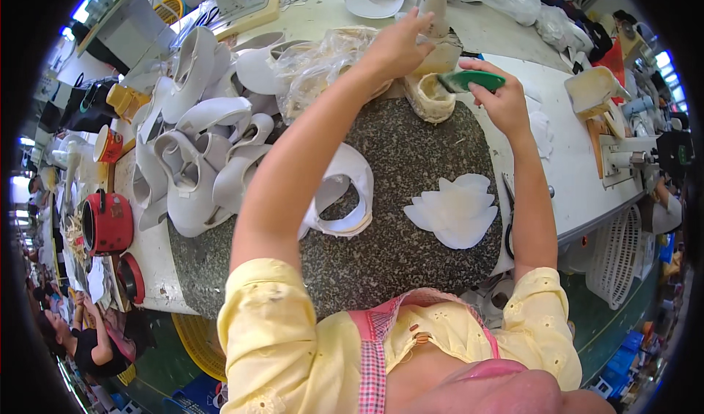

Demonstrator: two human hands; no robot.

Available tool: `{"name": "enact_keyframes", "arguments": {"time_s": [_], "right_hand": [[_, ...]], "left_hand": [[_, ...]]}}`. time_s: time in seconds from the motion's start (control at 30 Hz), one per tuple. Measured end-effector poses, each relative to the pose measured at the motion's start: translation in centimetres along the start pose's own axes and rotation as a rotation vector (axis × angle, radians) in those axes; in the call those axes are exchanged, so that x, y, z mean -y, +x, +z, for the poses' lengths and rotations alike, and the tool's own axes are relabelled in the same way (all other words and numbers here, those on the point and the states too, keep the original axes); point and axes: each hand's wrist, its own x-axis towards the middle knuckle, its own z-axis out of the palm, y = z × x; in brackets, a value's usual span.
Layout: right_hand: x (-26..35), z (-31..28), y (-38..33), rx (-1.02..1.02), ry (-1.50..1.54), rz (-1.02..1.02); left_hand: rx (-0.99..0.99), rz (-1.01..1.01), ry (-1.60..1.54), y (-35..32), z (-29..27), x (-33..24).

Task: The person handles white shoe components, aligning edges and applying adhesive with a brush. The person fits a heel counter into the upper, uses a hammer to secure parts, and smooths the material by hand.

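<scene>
My right hand point(502, 95) grips a brush with a green handle point(488, 81). Its bristle end is at the mouth of a glue-crusted, cream-coloured cup point(430, 104). My left hand point(400, 44) is stretched out at the far side, fingers apart, beside a tall pale cone point(435, 3) on a yellowish block-like base; whether it touches the cone I cannot tell. Under my left arm sits a white shoe upper point(358, 212), partly hidden by the arm. A fanned stack of thin white cut pieces point(458, 210) lies on the dark speckled slab point(411, 267).
A heap of white shoe uppers point(192, 183) covers the left side, beside a crumpled clear plastic bag point(312, 73). Scissors point(507, 227) lie by my right forearm. A red pot point(107, 223) stands far left. A sewing machine point(631, 157) is at right. Another person point(92, 337) sits lower left.
</scene>
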Motion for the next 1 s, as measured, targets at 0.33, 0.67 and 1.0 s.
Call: {"name": "enact_keyframes", "arguments": {"time_s": [0.33, 0.67, 1.0], "right_hand": [[-5.2, -2.5, 3.9, -0.001, -0.249, -0.189], [-5.6, -1.3, -1.5, -0.029, 0.046, -0.147], [-3.9, -1.3, -4.7, -0.124, 0.713, -0.034]], "left_hand": [[-0.143, -0.028, -0.085, -23.8, -8.2, -1.8], [0.005, 0.144, 0.427, -25.1, 0.6, -2.1], [0.094, -0.481, -0.868, -22.3, -2.5, -4.8]]}}
